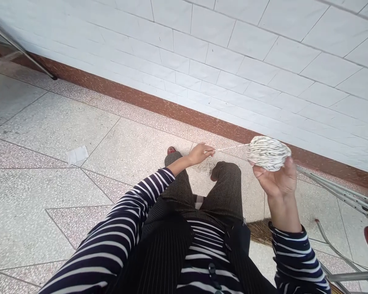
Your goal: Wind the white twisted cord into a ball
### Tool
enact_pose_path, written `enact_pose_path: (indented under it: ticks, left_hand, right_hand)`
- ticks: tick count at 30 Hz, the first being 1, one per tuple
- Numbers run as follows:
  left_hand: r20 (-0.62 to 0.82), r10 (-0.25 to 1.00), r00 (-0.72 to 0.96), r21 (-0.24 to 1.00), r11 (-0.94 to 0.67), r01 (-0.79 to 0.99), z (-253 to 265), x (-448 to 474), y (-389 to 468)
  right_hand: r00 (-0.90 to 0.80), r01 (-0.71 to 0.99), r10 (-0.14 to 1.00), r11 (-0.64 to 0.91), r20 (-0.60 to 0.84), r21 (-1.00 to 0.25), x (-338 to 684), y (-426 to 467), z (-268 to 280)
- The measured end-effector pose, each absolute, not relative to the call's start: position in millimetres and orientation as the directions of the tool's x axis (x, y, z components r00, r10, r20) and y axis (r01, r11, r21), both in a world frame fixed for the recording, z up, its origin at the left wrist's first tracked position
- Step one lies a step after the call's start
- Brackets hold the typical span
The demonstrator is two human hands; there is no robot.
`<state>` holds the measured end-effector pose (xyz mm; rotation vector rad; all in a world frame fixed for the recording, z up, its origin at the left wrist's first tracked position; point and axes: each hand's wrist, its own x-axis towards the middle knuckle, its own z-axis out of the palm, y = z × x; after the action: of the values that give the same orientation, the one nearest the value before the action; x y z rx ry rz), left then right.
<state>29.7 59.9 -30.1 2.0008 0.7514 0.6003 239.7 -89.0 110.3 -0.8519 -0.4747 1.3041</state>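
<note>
In my right hand (277,179) I hold up a ball of yarn (269,153), white flecked with dark strands, with my fingers and thumb around its lower side. A single strand of yarn (231,147) runs taut from its left side to my left hand (201,153), where it is pinched between the fingertips. My left hand is above my knee, to the left of the ball and apart from it. Some loose thin strands seem to lie on the floor between my feet, too faint to tell clearly.
A white tiled wall (208,53) with a brown skirting (135,96) stands in front. A white paper or cloth (77,155) lies on the speckled floor. To my right are a broom (259,232) and metal chair legs (325,237); another metal leg (33,61) stands at upper left.
</note>
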Motion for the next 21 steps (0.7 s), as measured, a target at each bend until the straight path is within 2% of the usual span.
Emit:
enact_pose_path:
  ticks: [5,11,14,18,19,21]
  left_hand:
    - [0.069,0.709,0.702,0.791,-0.467,0.394,-48,13,71]
    - [0.034,0.654,0.756,0.736,-0.528,0.424,-58,-3,80]
    - [0.027,0.646,0.763,0.673,-0.576,0.464,-65,-10,89]
    - [-0.003,0.686,0.728,0.512,-0.624,0.59,-58,1,95]
    - [-0.007,0.708,0.706,0.514,-0.603,0.61,-53,9,93]
    - [-0.008,0.728,0.686,0.633,-0.527,0.567,-41,29,81]
  right_hand:
    - [0.269,-0.656,0.948,0.049,-0.173,-0.754,239,-98,121]
    - [0.326,-0.65,0.941,0.154,-0.09,-0.744,246,-109,134]
    - [0.328,-0.66,0.935,0.125,-0.134,-0.741,247,-114,129]
    - [0.234,-0.683,0.949,0.005,-0.212,-0.73,231,-118,109]
    - [0.214,-0.685,0.95,-0.019,-0.226,-0.728,226,-119,103]
    - [0.199,-0.689,0.949,-0.041,-0.243,-0.724,218,-118,92]
